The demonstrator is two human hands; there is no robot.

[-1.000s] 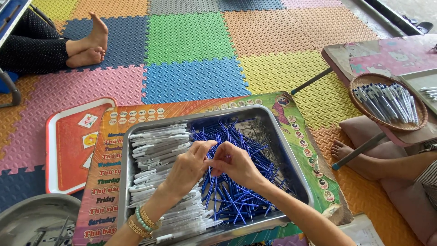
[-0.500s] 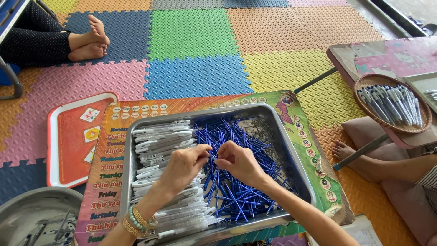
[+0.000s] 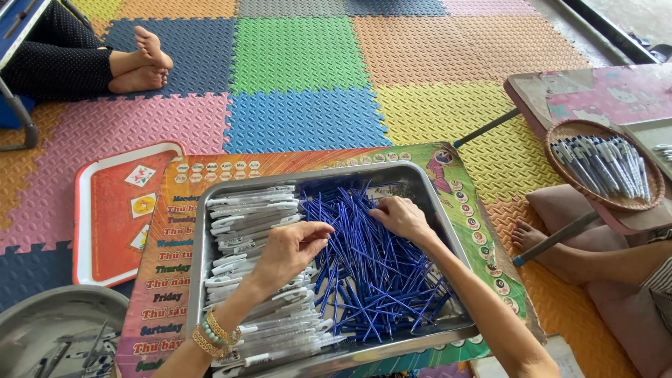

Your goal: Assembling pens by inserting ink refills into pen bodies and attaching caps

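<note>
Since the earlier frame, both hands had drifted apart over the metal tray [image 3: 427, 183], which lay on a printed board [image 3: 175, 210] on the foam floor mat [image 3: 301, 119]. Left hand [image 3: 290, 250] hovered over white pen barrels [image 3: 245, 217], fingers loosely curled, holding nothing visible. Right hand [image 3: 400, 217] pressed spread fingers into blue refills [image 3: 364, 273].

We have one view only: our head camera looks steeply down from close above the metal tray [image 3: 210, 231] on our lap table, floor mats [image 3: 301, 63] beyond.
</note>
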